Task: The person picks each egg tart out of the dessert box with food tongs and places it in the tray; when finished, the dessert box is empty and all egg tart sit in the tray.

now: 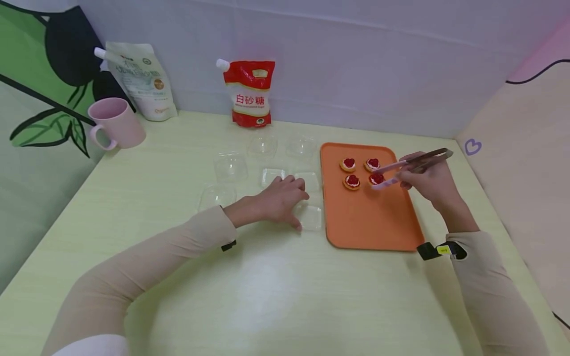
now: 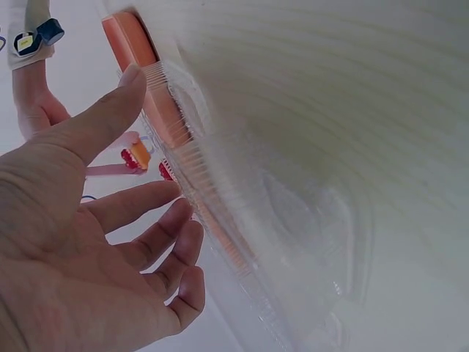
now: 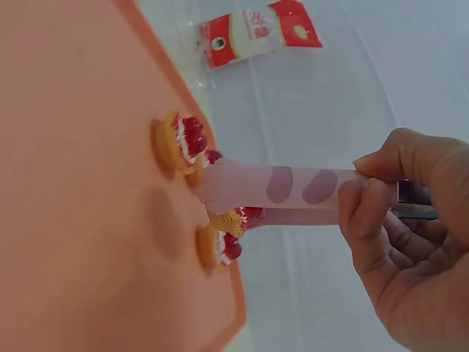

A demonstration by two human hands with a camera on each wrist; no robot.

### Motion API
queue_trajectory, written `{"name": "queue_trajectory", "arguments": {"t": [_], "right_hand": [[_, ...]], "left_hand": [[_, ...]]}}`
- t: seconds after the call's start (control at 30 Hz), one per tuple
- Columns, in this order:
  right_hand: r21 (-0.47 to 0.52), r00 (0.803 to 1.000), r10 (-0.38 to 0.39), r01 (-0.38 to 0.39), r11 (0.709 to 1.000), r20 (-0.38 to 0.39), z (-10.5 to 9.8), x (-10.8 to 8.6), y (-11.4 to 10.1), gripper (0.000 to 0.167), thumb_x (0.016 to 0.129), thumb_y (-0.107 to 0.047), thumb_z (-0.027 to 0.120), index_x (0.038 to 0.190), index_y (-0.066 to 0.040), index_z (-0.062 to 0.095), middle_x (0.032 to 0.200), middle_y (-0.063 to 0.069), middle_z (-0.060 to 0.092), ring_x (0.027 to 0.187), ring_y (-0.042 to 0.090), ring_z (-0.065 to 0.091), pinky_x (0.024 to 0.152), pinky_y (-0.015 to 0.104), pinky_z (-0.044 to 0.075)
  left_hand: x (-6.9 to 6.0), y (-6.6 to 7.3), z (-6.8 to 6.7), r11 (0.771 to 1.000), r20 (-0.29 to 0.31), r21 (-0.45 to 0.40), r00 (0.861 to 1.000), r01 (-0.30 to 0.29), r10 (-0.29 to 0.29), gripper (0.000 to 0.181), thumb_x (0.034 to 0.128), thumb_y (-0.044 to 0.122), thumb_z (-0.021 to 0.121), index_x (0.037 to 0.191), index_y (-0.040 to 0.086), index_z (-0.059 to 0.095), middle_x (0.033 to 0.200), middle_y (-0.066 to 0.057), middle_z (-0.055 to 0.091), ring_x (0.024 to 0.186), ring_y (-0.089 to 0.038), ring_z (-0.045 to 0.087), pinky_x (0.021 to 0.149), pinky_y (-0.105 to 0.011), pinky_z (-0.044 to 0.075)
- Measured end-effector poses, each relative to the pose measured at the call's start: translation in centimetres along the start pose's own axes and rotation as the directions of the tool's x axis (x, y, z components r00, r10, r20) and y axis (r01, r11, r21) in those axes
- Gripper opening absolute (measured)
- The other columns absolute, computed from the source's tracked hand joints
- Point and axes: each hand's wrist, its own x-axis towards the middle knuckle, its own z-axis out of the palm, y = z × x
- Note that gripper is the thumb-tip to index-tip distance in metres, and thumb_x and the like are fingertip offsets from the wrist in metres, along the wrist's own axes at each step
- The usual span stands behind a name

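My right hand (image 1: 429,178) holds a pair of tongs (image 3: 286,187) with pink tips and metal handles. Between the tips is a small tart (image 2: 137,155) with red fruit and white cream; it appears raised off the orange tray (image 1: 369,222), where a shadow shows. Three similar tarts, one of them a tart (image 3: 181,143) seen close up, sit on the tray. My left hand (image 1: 280,200) is beside a clear plastic container (image 1: 310,218), thumb and fingers spread apart and slightly bent. The thumb is close to the container's rim; I cannot tell whether it touches.
Several clear plastic containers, among them a domed one (image 1: 230,167), are left of the tray. A red and white sugar pouch (image 1: 251,94) stands at the back. On the far left are a pink mug (image 1: 119,123) and a white pouch (image 1: 144,81).
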Motion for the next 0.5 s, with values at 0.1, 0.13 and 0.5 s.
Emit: {"name": "queue_trajectory", "arguments": {"t": [0.1, 0.13, 0.5], "right_hand": [[0.021, 1.000, 0.014, -0.014, 1.000, 0.003, 0.2, 0.3, 0.7, 0.035, 0.090, -0.002, 0.068, 0.120, 0.013, 0.057, 0.075, -0.014, 0.069, 0.056, 0.003, 0.066, 0.059, 0.020, 0.056], [0.029, 1.000, 0.016, -0.016, 0.999, 0.004, 0.2, 0.4, 0.9, 0.036, 0.090, -0.003, 0.068, 0.120, 0.013, 0.057, 0.077, -0.011, 0.070, 0.056, 0.003, 0.066, 0.059, 0.020, 0.056], [0.031, 0.999, 0.041, -0.041, 0.999, -0.004, 0.9, 1.1, 1.7, 0.037, 0.089, 0.000, 0.067, 0.120, 0.015, 0.055, 0.076, -0.011, 0.068, 0.056, 0.003, 0.066, 0.058, 0.020, 0.056]], "left_hand": [[0.0, 0.0, 0.0, 1.000, -0.005, 0.000, 1.000, -0.002, 0.002, 0.074, 0.0726, 0.044, 0.088, 0.133, 0.010, 0.064, 0.126, -0.005, 0.053, 0.115, -0.024, 0.045, 0.090, -0.038, 0.035], [0.0, 0.0, 0.1, 1.000, -0.006, 0.000, 1.000, -0.003, 0.003, 0.074, 0.0725, 0.044, 0.088, 0.133, 0.010, 0.064, 0.125, -0.005, 0.053, 0.115, -0.024, 0.045, 0.089, -0.038, 0.035], [-0.1, 0.0, 0.1, 1.000, -0.005, -0.003, 1.000, 0.000, 0.000, 0.074, 0.0733, 0.045, 0.088, 0.134, 0.010, 0.063, 0.126, -0.005, 0.053, 0.114, -0.024, 0.045, 0.088, -0.037, 0.035]]}}
